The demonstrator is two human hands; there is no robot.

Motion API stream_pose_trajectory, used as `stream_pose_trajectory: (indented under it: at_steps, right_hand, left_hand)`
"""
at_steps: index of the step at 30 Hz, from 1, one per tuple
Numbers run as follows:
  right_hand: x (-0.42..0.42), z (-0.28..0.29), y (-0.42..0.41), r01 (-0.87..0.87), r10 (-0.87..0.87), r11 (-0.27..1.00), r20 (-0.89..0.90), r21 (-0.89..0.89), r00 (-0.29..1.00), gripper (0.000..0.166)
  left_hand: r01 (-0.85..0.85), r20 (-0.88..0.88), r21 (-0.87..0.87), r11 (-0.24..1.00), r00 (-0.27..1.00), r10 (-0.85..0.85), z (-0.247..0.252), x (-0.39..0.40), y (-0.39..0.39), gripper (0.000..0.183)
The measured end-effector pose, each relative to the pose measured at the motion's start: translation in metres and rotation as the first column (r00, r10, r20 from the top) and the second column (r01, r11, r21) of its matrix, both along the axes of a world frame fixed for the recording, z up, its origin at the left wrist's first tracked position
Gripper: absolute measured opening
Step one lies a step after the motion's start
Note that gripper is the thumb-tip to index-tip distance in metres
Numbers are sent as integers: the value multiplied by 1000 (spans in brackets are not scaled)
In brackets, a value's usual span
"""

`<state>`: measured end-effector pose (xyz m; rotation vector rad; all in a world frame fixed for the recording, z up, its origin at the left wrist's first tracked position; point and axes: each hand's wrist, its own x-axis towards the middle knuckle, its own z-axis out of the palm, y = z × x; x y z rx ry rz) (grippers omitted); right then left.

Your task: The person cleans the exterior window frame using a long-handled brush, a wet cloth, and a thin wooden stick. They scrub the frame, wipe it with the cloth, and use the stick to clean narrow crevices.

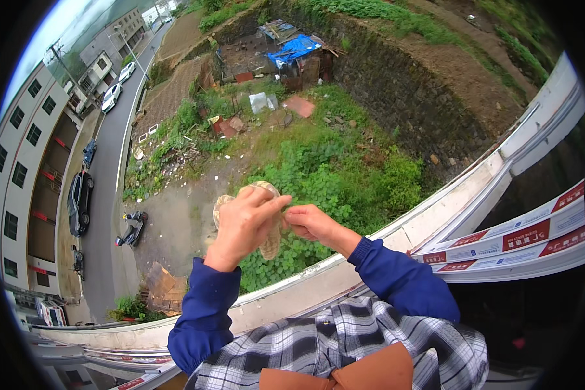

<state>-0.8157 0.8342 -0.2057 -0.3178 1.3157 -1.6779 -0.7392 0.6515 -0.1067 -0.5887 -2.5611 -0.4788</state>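
Both hands are held out over a window ledge, high above the ground. My left hand [248,224] grips a pale, patterned soft item [271,241], perhaps a slipper or a piece of cloth; parts of it show above the knuckles and hang below the fingers. What it is exactly I cannot tell. Close on its right, my right hand [314,225] has thumb and forefinger pinched together beside the item's edge. Whether something thin lies between those fingertips is too small to tell. Blue sleeves cover both forearms.
The white window ledge [317,280] runs across in front of my body. Long white profiles [521,241] with printed red film lie at the right. Far below are green plants [307,190], a parked scooter [132,228] and a road [108,165] with cars.
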Motion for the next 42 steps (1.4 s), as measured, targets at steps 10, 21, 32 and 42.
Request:
stream_pose_trajectory:
  at_steps: [10,21,32,42]
  right_hand:
    - [6,41,-5,270,-325,865,-63,-422,943,24]
    - [25,44,13,325,-440,865,-264,-383,859,14]
    - [43,63,21,322,-403,817,-75,-479,912,15]
    - [-3,30,5,625,-788,575,-152,-529,596,30]
  left_hand:
    - [-97,125,811,577,992,-8,-30,22,21,52]
    - [-4,-173,668,744,972,160,5,-5,14,50]
    - [-160,323,946,283,560,-763,-58,-28,-8,108]
    - [-184,274,962,203,657,-702,-99,-3,66,104]
